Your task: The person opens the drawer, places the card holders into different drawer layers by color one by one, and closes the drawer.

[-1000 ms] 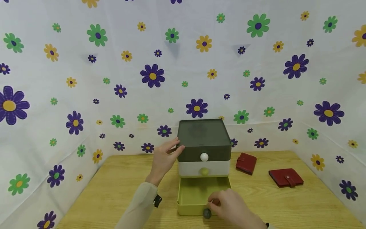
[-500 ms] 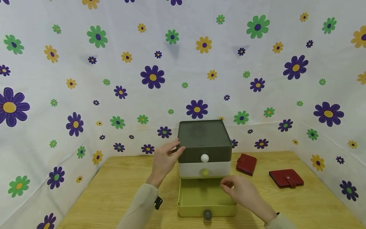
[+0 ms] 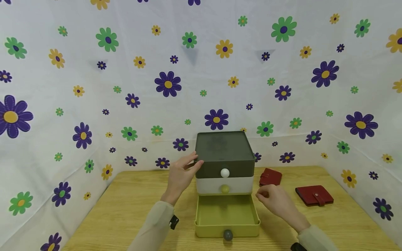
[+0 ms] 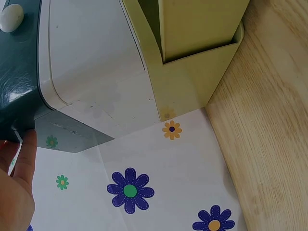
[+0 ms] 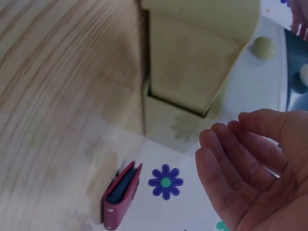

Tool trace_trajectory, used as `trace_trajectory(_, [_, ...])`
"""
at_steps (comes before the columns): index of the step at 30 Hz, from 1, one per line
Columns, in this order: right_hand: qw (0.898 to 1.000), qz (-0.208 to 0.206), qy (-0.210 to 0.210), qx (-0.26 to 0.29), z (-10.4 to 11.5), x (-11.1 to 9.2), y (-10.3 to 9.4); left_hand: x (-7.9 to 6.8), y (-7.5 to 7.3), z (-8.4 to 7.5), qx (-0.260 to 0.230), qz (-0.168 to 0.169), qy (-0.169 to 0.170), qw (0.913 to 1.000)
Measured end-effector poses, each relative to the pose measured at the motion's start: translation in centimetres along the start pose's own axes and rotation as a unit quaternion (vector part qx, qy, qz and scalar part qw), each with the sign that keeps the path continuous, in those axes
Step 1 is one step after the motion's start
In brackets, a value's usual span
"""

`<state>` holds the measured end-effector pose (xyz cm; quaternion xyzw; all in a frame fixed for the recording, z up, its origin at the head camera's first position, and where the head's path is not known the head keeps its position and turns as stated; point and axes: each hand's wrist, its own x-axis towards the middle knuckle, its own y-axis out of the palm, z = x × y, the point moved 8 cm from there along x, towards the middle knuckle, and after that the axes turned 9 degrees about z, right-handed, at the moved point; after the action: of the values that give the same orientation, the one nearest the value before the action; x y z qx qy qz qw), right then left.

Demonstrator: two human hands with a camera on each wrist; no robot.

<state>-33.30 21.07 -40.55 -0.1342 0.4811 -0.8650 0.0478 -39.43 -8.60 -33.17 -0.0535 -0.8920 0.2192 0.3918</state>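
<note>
A stacked drawer box stands on the table. Its dark grey top drawer (image 3: 207, 169) has a white knob, and the white middle drawer (image 3: 207, 185) a green one. Below them the yellow-green bottom drawer (image 3: 208, 230) is pulled out, its dark grey knob (image 3: 228, 235) facing me. My left hand (image 3: 180, 177) rests its thumb and fingertips on the dark top section's front left corner. To the right of the pulled-out drawer, my right hand (image 3: 279, 204) hovers with loosely bent fingers and holds nothing. In the right wrist view its palm (image 5: 269, 187) shows bare.
Two red snap wallets lie right of the drawer box: one farther back (image 3: 270, 176), partly covered by my right hand, and one farther right (image 3: 314, 195). A flower-printed white cloth (image 3: 141, 115) surrounds the wooden table (image 3: 135, 205).
My right hand has moved from the bottom drawer's front, by its knob, back and to the right, past the drawer's side. The left hand keeps its place; the drawer stays out.
</note>
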Motion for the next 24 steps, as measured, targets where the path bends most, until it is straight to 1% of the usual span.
trace_trajectory(4, [1.0, 0.014, 0.028, -0.001, -1.6, 0.4, 0.5, -0.1, 0.1, 0.1, -0.001, 0.002, -0.002, 1.0])
trace_trajectory(10, [0.999, 0.016, 0.041, -0.009, -3.4, 1.2, 0.8, 0.1, 0.0, 0.2, -0.014, -0.006, -0.001, 0.9999])
trace_trajectory(14, [0.998, 0.027, 0.05, -0.008, -4.2, 1.5, 1.2, 0.1, 0.0, 0.4, -0.027, -0.005, -0.005, 0.9996])
trace_trajectory(17, [0.998, 0.034, 0.054, -0.009, -4.5, 1.9, 1.3, 0.2, -0.1, 0.4, -0.025, -0.005, -0.01, 0.9996])
trace_trajectory(20, [0.998, 0.037, 0.053, -0.011, -4.8, 2.3, 1.3, 0.2, 0.0, 0.1, -0.02, -0.01, -0.014, 0.9997])
trace_trajectory(24, [0.998, 0.037, 0.053, -0.011, -5.3, 2.7, 1.3, 0.1, -0.1, -1.4, -0.024, -0.013, -0.02, 0.9994])
